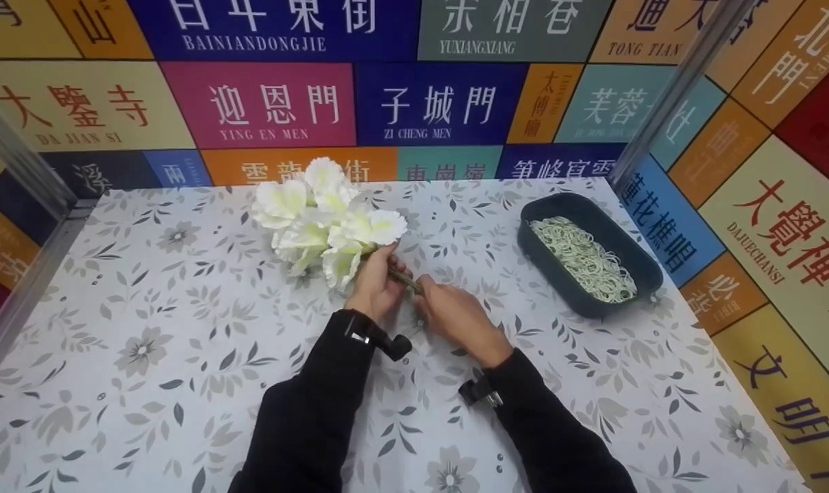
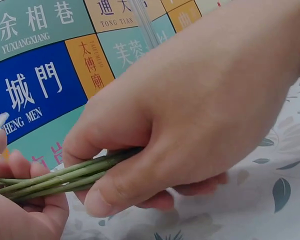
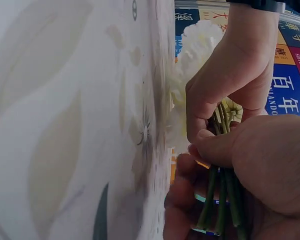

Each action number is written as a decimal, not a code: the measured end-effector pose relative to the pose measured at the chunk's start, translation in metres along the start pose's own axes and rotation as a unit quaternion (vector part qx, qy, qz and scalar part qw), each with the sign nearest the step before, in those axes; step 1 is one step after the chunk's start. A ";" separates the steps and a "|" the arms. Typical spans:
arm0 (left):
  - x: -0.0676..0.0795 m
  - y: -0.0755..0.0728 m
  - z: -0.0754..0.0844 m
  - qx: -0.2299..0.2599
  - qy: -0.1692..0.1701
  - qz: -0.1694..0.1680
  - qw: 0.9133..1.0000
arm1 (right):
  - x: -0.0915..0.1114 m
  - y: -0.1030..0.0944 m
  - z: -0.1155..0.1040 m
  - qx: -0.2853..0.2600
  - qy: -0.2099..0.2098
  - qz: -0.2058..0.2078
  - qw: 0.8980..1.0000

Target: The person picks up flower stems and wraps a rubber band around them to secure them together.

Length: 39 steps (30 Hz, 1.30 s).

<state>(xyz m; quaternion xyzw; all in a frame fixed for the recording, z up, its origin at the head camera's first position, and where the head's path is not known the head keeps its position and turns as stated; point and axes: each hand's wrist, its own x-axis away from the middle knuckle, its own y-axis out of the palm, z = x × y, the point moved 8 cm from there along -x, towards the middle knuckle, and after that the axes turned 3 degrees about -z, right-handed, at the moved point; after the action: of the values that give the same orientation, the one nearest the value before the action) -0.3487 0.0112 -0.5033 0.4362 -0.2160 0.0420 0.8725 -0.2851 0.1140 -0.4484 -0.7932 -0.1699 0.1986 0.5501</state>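
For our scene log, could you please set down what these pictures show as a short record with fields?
flowers: white, yellow-green centres, bunched together
stems: green, several, gathered side by side
left hand: holds the stems just below the blossoms
right hand: grips the same stems farther from the blossoms
container: dark, right of both hands, untouched
contents: many thin, pale-green loops
table covering: white, grey leaf-and-flower print

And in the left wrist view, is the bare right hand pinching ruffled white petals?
No, the bare right hand pinches a bundle of thin green stems between thumb and fingers.
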 end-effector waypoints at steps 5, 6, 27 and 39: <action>0.007 0.003 0.011 0.058 0.005 -0.011 0.998 | 0.004 -0.011 -0.013 -0.006 -0.009 0.026 1.000; 0.009 0.004 0.014 0.068 0.006 -0.016 0.998 | 0.004 -0.012 -0.016 -0.005 -0.010 0.029 1.000; 0.076 0.001 0.055 0.165 0.031 -0.140 0.976 | 0.033 -0.025 -0.101 0.108 -0.145 0.162 0.970; 0.099 0.012 0.069 0.174 0.052 -0.142 0.973 | 0.042 -0.034 -0.113 0.091 -0.162 0.184 0.965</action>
<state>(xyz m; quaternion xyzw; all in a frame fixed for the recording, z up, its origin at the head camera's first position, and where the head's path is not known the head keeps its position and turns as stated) -0.2861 -0.0465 -0.4177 0.6044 -0.0955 -0.0227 0.7906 -0.1937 0.0555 -0.3864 -0.7148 -0.0890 0.4366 0.5390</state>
